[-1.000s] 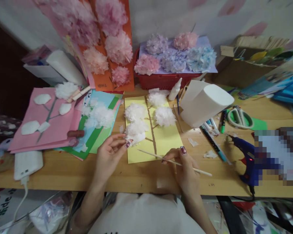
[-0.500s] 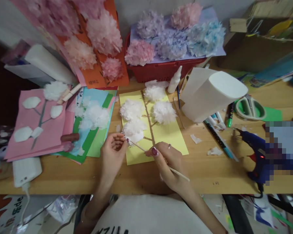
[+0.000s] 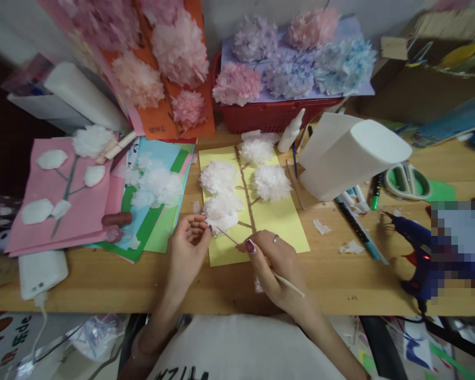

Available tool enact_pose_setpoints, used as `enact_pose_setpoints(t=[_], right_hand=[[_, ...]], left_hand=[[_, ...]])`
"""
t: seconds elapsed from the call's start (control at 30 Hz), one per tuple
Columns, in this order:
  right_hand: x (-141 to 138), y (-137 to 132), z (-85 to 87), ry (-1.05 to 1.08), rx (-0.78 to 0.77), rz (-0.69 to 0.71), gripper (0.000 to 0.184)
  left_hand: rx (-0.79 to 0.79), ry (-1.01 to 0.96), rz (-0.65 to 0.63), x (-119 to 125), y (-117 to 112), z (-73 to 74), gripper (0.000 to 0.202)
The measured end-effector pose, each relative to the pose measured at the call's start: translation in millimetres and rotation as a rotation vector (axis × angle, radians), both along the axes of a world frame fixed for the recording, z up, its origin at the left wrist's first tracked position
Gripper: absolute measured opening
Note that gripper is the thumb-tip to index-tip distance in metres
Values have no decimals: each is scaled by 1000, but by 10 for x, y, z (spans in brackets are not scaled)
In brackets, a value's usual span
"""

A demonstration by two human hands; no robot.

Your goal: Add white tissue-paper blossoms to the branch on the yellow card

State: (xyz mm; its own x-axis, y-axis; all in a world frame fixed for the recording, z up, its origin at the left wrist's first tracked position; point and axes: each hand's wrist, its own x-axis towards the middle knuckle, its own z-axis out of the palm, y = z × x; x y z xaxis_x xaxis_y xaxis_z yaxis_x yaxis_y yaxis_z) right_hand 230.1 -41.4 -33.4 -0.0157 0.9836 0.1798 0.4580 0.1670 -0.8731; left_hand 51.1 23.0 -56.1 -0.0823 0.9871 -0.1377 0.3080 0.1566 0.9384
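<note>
A yellow sheet (image 3: pixel 275 221) lies on the wooden table with a brown stem drawn on it and several white tissue flowers glued on. My left hand (image 3: pixel 190 244) is curled at the lower-left white flower (image 3: pixel 222 209), its fingertips pinching the tissue edge. My right hand (image 3: pixel 275 261) grips a thin wooden stick (image 3: pixel 288 282) like a pen. The stick's tip reaches up-left to the bottom of that same flower, right beside my left fingertips.
A white foam block (image 3: pixel 352 155) lies right of the sheet, with markers (image 3: pixel 360 221), green scissors (image 3: pixel 406 179) and a blue glue gun (image 3: pixel 414 248) beyond. A glue bottle (image 3: pixel 291 132) and red basket (image 3: pixel 269 116) stand behind. Pink and green flower sheets (image 3: pixel 75 195) lie left.
My right hand has moved left and brought the stick's tip from lying over the yellow sheet up to the lower-left flower. My left hand stays at the flower.
</note>
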Motion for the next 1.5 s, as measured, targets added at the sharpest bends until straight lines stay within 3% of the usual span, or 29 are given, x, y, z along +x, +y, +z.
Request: enact_pose_setpoints(t=[0.57,0.9,1.1,1.3,1.4,1.5], right_hand=[[-178,-48,23,-271,133,-43,36],[-255,-57,69,-382,263,13,32],[-160,-226,93,-206,324,-31,30],[-103,-360,-17,150,177,-127,29],[-107,-384,-89,356,79,-149,35],[-114,-390,-124,560,13,-178,38]], left_hand=[[75,18,-25,-11,-8,-161,19],[99,86,-41,-15,-2,-153,17],[125,49,-24,-24,-11,-154,18],[272,-64,10,-49,-168,90,19],[119,-236,-125,-35,-246,168,24],[-64,-400,-153,-13,-272,164,33]])
